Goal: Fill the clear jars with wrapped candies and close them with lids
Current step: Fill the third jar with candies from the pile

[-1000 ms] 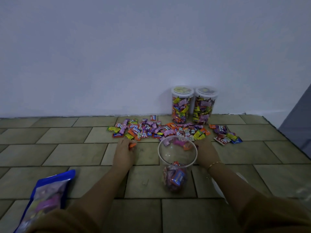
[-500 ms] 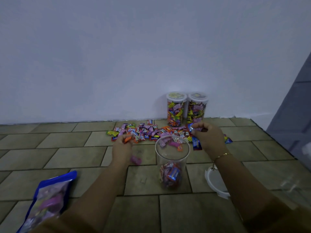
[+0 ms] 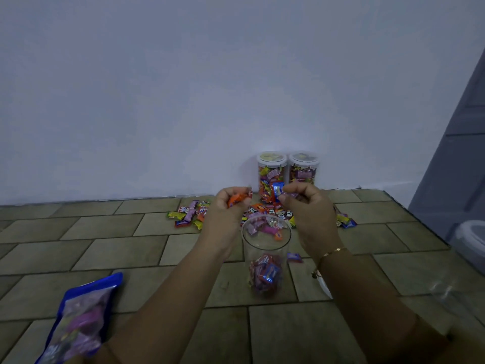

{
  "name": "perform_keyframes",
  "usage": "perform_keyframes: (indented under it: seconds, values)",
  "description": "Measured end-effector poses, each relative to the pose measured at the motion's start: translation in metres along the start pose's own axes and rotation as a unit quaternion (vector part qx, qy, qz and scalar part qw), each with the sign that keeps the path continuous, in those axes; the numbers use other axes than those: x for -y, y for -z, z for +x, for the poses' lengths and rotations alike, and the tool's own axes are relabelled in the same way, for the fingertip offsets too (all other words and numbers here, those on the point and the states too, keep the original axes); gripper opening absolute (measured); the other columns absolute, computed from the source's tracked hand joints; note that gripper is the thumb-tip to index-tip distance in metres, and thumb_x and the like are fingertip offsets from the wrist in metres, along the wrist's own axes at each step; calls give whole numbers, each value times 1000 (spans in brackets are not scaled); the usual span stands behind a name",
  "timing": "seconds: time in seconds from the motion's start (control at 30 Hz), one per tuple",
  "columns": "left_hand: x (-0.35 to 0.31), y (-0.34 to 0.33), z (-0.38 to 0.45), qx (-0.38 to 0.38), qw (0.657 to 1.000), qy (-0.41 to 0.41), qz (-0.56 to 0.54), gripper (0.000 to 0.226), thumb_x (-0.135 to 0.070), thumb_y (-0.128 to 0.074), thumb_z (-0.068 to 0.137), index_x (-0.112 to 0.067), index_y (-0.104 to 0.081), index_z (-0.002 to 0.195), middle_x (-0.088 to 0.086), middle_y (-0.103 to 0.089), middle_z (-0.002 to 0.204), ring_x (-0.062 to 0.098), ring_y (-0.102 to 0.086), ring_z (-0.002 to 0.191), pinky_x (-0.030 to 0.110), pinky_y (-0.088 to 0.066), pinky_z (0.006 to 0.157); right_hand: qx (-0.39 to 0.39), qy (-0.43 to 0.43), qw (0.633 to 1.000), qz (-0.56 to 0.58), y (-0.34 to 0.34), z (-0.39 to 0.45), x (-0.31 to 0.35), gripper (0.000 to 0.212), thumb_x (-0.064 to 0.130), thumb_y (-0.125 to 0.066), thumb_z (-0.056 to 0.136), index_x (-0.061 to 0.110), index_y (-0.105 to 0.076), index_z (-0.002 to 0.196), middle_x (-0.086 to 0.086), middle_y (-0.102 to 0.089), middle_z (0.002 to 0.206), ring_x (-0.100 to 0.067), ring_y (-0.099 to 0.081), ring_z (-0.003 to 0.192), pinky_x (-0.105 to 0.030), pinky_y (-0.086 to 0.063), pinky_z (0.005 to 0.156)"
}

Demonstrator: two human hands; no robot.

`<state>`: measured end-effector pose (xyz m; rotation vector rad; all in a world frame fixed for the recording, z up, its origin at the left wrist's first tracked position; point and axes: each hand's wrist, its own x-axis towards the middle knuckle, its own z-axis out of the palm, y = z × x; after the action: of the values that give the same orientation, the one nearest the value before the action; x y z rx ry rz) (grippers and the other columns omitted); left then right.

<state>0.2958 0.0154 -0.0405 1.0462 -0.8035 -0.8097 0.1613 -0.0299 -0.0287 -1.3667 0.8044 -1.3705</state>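
An open clear jar [image 3: 266, 248] stands on the tiled floor between my forearms, with several wrapped candies at its bottom. My left hand [image 3: 228, 208] is raised above and left of its rim, gripping orange wrapped candies [image 3: 237, 198]. My right hand [image 3: 305, 206] is raised above and right of the rim, pinching a blue and a pink candy [image 3: 277, 190]. A loose pile of wrapped candies [image 3: 191, 212] lies on the floor behind the jar. Two filled, lidded jars [image 3: 271, 174] stand against the wall. A white lid [image 3: 324, 286] lies partly hidden under my right forearm.
A blue candy bag [image 3: 81, 319] lies at the lower left. One stray candy [image 3: 294, 257] lies right of the jar. A pale round container [image 3: 472, 243] shows at the right edge, and a clear plastic object [image 3: 446, 292] lies blurred at the lower right. The white wall is close behind.
Both hands have lifted off the floor with candies and come together above the open jar. The view has tilted upward. A stray candy now lies right of the jar.
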Motion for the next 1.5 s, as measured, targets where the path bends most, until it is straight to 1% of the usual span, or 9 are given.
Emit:
perform_keyframes:
  seconds: [0.2, 0.4, 0.83, 0.97, 1.03, 1.2, 1.3, 1.37, 1.5]
  values:
    - [-3, -7, -10, 13, 1000, 4, 27, 28, 10, -51, 88, -16, -61, 88, 0, -65, 82, 2, -61, 62, 16, -52, 56, 26, -16, 999, 19, -1, -14, 0, 30, -10, -55, 86, 20, -55, 84, 0, -52, 72, -1, -53, 57, -10, -45, 47]
    - [-7, -12, -14, 13, 1000, -1, -26, 25, 11, -51, 87, -13, -58, 92, 4, -63, 91, 16, -60, 91, 25, -50, 82, 39, -5, 999, 20, -1, -17, -7, 29, -8, -54, 87, 20, -57, 88, -2, -58, 80, -7, -56, 68, -13, -50, 58]
    - [-12, -10, -10, 7, 992, 20, -124, 15, -15, -40, 98, -12, -55, 99, 4, -66, 88, 20, -65, 90, 24, -49, 79, 28, -86, 985, 149, 2, -17, -10, 32, -15, -39, 85, 8, -58, 73, -7, -64, 87, -21, -60, 86, -22, -53, 66]
    - [-9, 6, -3, -24, 995, 22, -98, 16, -15, -42, 98, -15, -58, 97, 2, -66, 91, 17, -64, 90, 26, -48, 82, 0, -58, 995, -82, 18, -9, -23, 29, -7, -43, 89, 11, -65, 85, -10, -64, 82, -26, -56, 75, -26, -49, 65]
    - [-3, 20, 1, -43, 999, 30, -2, 17, -10, -46, 96, -19, -60, 93, -1, -66, 91, 15, -62, 88, 26, -46, 77, 72, -22, 948, -310, 30, -5, -32, 28, -1, -43, 92, 9, -65, 104, -13, -64, 90, -20, -52, 64, -21, -42, 55]
    - [46, 73, 13, 51, 900, 76, 427, 40, -2, -44, 90, -27, -60, 116, 0, -61, 96, 4, -56, 70, 18, -42, 58, 331, -55, 740, -583, 49, -7, -69, 49, 1, -50, 89, 19, -49, 134, -2, -46, 140, -20, -43, 128, -27, -35, 103]
    - [81, 95, 11, 168, 775, 93, 602, 53, -1, -45, 90, -20, -46, 139, 3, -45, 143, 13, -48, 126, 22, -38, 100, 387, -47, 661, -641, 54, -14, -90, 47, 8, -47, 91, 24, -48, 135, -3, -48, 140, -23, -45, 127, -36, -39, 106]
    - [95, 103, 5, 192, 707, 74, 677, 50, -3, -43, 94, -17, -41, 142, 1, -31, 153, 18, -30, 139, 27, -21, 112, 388, -33, 631, -671, 55, -16, -97, 45, 8, -43, 92, 25, -51, 133, -5, -52, 135, -25, -50, 122, -38, -43, 101]
    - [102, 112, 0, 125, 732, 22, 670, 39, -7, -46, 93, -19, -58, 128, 2, -51, 139, 19, -46, 127, 25, -32, 104, 358, 1, 624, -694, 54, -16, -103, 41, 12, -43, 92, 26, -55, 129, -6, -58, 124, -25, -54, 113, -35, -47, 93]
